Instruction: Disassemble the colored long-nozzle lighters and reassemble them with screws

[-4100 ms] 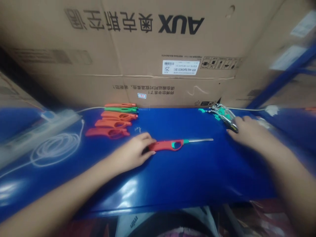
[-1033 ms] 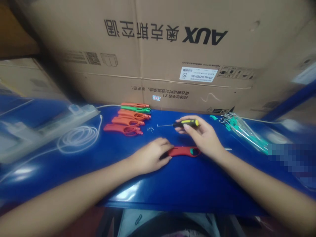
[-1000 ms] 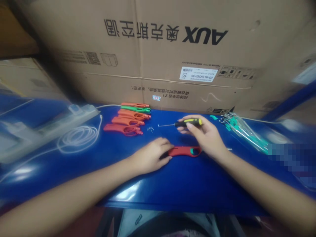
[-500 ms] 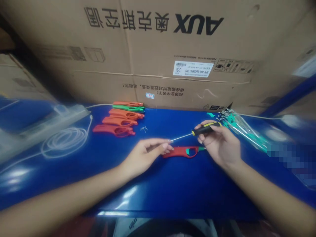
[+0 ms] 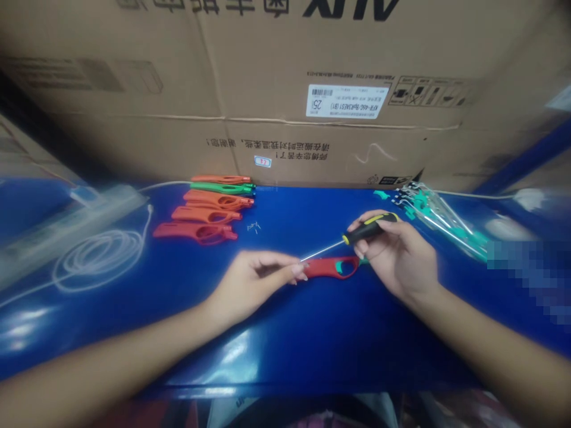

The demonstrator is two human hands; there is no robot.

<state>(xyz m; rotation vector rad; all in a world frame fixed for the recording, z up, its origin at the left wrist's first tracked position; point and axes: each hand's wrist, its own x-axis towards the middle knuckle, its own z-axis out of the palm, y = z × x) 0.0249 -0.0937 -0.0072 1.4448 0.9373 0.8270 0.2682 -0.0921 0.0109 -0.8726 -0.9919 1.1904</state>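
Observation:
My right hand (image 5: 399, 252) grips a screwdriver (image 5: 371, 228) by its black and yellow handle, its thin shaft slanting down to the left. The tip ends at the pinched fingers of my left hand (image 5: 256, 276); whatever they hold there is too small or hidden to make out. Just by those fingertips is a red gas lighter body (image 5: 322, 267), the kind with a long handle and a finger loop, lying on the blue table. A green trigger part shows in the loop. Its left end is hidden by my left fingers, and its right end passes behind my right hand.
Several orange, red and green lighter bodies (image 5: 196, 232) are lined up back left, beside a few small screws (image 5: 254, 227). Metal rods with green parts (image 5: 441, 220) lie at right. A coiled white cable (image 5: 96, 255) and power strip (image 5: 107, 214) are left; a large carton (image 5: 267, 89) stands behind.
The camera view has tilted down and shifted slightly. The screwdriver tip stays at my left fingertips, and both hands keep nearly the same hold above the red lighter body.

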